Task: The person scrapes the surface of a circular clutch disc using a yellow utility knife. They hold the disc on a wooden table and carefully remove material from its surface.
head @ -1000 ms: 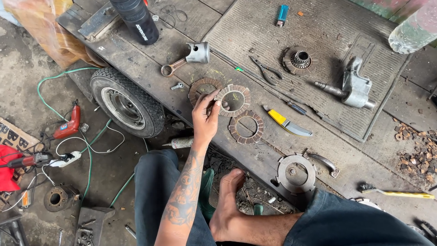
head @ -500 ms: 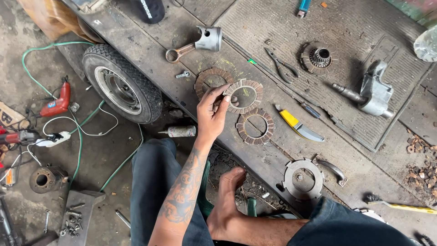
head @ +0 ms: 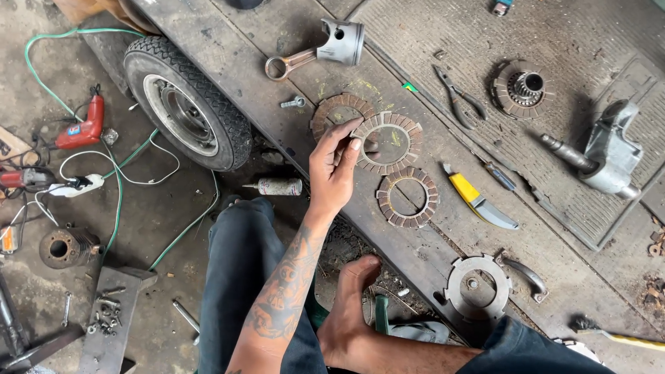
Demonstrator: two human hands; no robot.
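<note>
My left hand [head: 334,166], on a tattooed forearm, pinches the near edge of a brown segmented friction ring [head: 396,140] between thumb and fingers. The ring rests tilted over the grey metal deck [head: 263,31]. A second friction disc [head: 331,109] lies partly under it, to its left. A third ring [head: 409,198] lies flat just to the right of my wrist. My right hand is out of view. My bare right foot [head: 350,308] rests on the ground below the deck.
On the deck lie a piston with rod [head: 325,47], a bolt [head: 293,103], pliers [head: 458,95], a clutch hub [head: 523,87], a yellow-handled knife [head: 479,201], a grey casting [head: 609,158] and a round plate [head: 475,285]. A tyre [head: 187,104], a red drill [head: 82,127] and green cable [head: 114,176] are left.
The view has shifted so the deck parts sit higher and further right. My left hand stays on the friction ring's edge, which has barely moved.
</note>
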